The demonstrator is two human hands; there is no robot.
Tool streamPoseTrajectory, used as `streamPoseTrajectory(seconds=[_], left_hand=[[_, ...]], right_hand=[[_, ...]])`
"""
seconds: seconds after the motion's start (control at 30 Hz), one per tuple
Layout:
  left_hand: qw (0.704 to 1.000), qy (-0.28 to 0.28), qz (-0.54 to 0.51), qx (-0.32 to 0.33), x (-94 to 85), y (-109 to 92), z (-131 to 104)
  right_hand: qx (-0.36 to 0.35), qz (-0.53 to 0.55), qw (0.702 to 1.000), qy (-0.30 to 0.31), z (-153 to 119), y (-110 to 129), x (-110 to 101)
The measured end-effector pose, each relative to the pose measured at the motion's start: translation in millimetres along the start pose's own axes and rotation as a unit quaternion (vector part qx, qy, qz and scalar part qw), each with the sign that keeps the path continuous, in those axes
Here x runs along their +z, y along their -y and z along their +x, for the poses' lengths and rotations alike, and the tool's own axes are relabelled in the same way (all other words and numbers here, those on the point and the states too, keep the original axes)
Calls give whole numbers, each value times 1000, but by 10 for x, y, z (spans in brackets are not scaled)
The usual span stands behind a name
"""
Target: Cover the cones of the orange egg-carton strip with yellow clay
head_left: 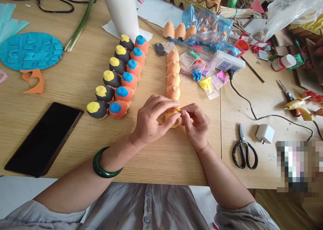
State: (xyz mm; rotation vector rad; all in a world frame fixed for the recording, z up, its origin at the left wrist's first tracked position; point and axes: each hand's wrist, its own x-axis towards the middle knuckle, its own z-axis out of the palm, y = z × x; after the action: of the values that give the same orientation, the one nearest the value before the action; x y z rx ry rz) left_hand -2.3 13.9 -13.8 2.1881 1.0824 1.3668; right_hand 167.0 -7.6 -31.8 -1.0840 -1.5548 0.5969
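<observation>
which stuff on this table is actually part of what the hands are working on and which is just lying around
In hand:
left hand and right hand pinching yellow clay
plain orange cup row
yellow clay bag

Lying about:
phone
scissors
glue gun
power strip
blue paper disc
painted cup rows, already dotted
</observation>
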Motion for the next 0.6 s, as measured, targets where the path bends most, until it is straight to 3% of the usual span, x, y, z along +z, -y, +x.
streamPoseTrajectory(seconds=[0.37, 0.6], left_hand=[[999, -2, -1, 40, 11, 32, -6], [1000, 1, 14, 23, 17, 40, -15]], right_hand=[[54, 51, 997, 12, 47, 35, -14], [55, 29, 997, 43, 48, 43, -24]])
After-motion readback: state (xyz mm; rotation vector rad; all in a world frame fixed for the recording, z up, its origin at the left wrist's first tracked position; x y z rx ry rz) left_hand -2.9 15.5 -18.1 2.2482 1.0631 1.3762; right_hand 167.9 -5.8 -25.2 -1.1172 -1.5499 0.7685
